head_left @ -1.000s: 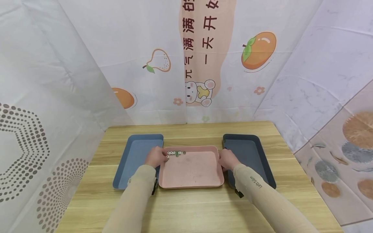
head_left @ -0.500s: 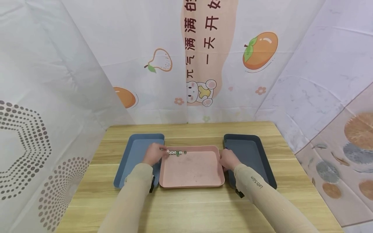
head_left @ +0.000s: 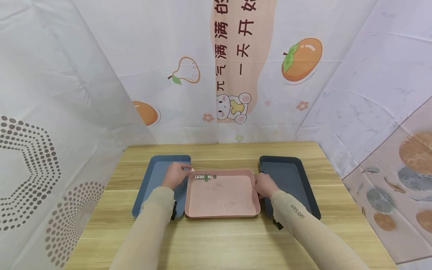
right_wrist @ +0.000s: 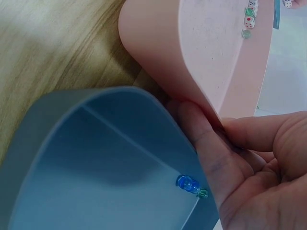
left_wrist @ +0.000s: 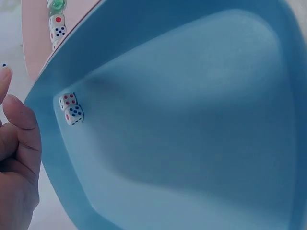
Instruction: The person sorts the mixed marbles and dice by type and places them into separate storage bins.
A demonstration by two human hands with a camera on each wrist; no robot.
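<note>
My left hand [head_left: 174, 175] pinches a white die [head_left: 192, 170] at its fingertips, above the far left corner of the pink tray [head_left: 222, 198]. In that tray, several white dice [head_left: 201, 177] and green glass marbles [head_left: 214, 177] sit along the far wall. My right hand [head_left: 266, 185] grips the pink tray's right rim between thumb and fingers, as the right wrist view shows. The left wrist view has two dice [left_wrist: 72, 108] in a corner of the blue tray [left_wrist: 192, 120]. Blue and green marbles [right_wrist: 189, 185] lie in the dark blue tray [right_wrist: 96, 167].
The blue tray stands left of the pink one, the dark blue tray on its right, close against it. All three rest on a wooden table [head_left: 216, 243]. Behind it hangs a printed cloth [head_left: 152, 45].
My left hand has lifted a die out of the pink tray's left end and moved slightly up and left, toward the blue tray. The right hand stays on the rim.
</note>
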